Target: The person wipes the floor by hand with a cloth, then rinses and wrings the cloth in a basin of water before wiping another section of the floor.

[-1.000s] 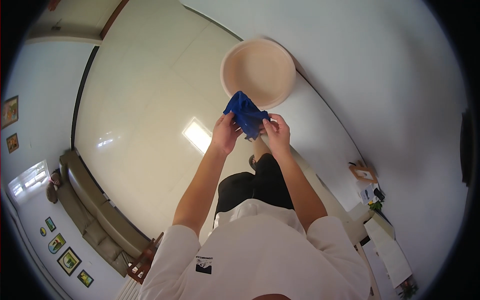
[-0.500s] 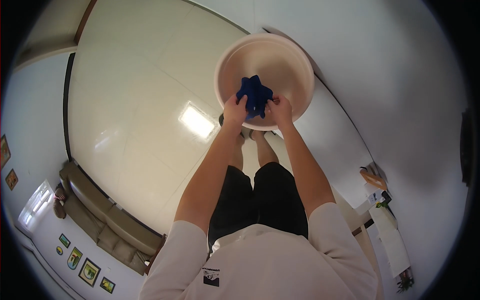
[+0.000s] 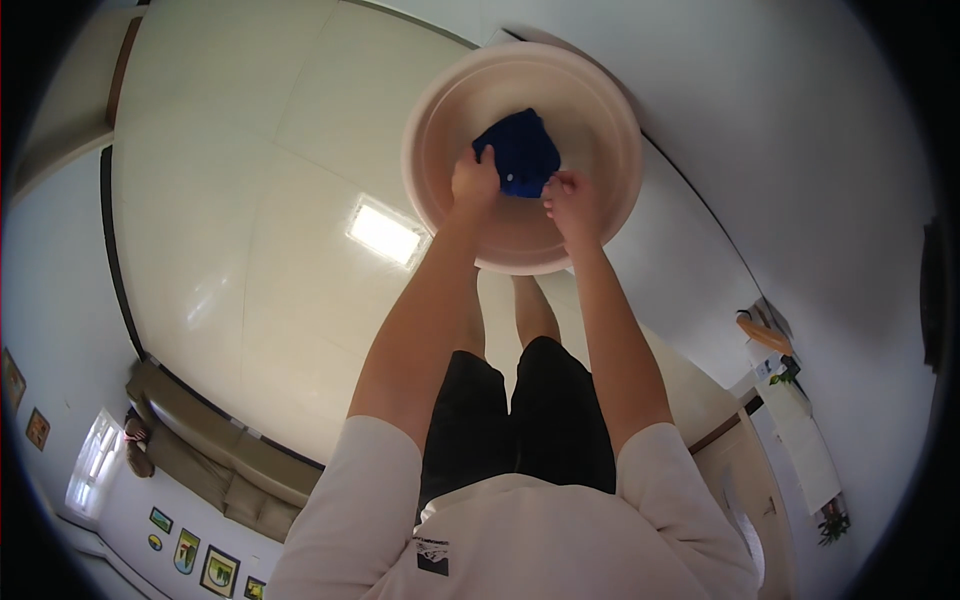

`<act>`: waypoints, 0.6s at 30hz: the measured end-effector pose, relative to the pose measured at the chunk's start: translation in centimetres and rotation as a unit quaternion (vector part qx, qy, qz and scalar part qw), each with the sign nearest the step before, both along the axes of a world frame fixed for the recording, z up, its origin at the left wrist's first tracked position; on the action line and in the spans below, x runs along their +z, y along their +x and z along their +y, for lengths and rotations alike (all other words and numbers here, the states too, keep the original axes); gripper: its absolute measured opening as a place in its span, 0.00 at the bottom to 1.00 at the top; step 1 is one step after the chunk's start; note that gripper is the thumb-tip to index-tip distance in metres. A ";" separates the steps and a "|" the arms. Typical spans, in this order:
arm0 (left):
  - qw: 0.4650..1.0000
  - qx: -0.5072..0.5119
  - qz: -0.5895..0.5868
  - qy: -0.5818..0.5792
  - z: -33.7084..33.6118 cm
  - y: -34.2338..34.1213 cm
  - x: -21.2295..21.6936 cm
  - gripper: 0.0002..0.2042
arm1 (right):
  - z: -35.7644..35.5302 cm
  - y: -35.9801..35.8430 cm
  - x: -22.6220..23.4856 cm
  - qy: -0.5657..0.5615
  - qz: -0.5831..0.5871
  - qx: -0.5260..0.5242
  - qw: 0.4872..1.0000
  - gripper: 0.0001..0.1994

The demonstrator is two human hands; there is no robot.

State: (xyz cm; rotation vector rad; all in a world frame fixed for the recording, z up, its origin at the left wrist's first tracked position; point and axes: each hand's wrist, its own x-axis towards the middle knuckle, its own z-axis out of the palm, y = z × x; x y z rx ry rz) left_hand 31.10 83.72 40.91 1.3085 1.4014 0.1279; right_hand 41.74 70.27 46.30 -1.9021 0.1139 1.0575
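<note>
Lowering the blue cloth [image 3: 518, 152] into the basin [image 3: 600, 100], I now have both hands inside its rim. A second ago the cloth was up in the air in front of me, held well clear of the basin; half a second ago it was just over the rim; now it lies bunched against the basin's inner floor, a little toward the far side. So the carrying part looks finished, and the cloth has reached the place I was bringing it to.

My left hand [image 3: 475, 182] is closed on the near left edge of the cloth, fingers curled into the fabric. My right hand [image 3: 570, 198] pinches the near right edge between thumb and fingertips, so both hands grip the cloth and neither has let go. Whether there is water in the basin I cannot tell; its pale pink inside looks smooth and shows no clear surface.

The basin sits on the glossy cream floor [image 3: 250, 200], close to the white wall [image 3: 800, 180], and my feet stand just at its near side. I am bent well forward, arms stretched straight down. Off to the right a small plant [image 3: 830, 525] stands by the wall, and a sofa [image 3: 215, 470] with framed pictures beyond it shows at the lower left.
</note>
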 end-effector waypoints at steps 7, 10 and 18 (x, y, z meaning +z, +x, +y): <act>0.994 0.059 0.001 -0.091 -1.3 0.3 7.6 0.17 | -0.2 0.0 -3.0 -0.048 -0.148 0.022 0.988 0.09; 0.997 0.022 -0.032 -0.069 -2.2 -1.0 11.0 0.14 | 0.5 -0.7 -0.8 0.033 -0.155 0.018 0.987 0.12; 0.935 0.053 -0.191 -0.295 -3.9 0.2 12.3 0.15 | -3.0 1.6 -1.8 0.092 -0.103 -0.029 0.990 0.15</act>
